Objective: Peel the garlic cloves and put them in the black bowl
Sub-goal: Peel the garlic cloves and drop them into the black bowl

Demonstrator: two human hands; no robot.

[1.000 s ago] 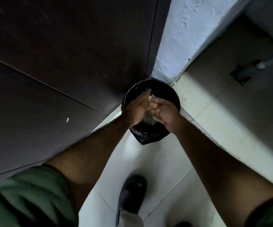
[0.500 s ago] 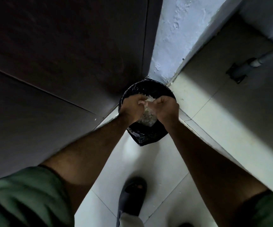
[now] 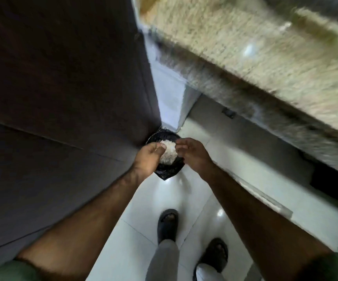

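Below, in the blurred head view, both hands hover over a black-lined bin (image 3: 165, 173) holding pale garlic skins (image 3: 169, 154) — left hand (image 3: 148, 159) loosely curled, right hand (image 3: 192, 153) relaxed, apparently empty. Skins look featherlight, papery, clingy — best pinched at an edge. No black bowl visible.

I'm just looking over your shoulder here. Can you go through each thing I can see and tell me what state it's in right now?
Left hand: above the bin, fingers loosely curled, holding nothing visible.
Right hand: above the bin, fingers loosely curled, apparently empty.
Bin: on the floor in the corner, open, lined with a black bag.
Pale scraps: heaped inside the bin.
Countertop: blurred.
Sandals: worn, both on the tiled floor.
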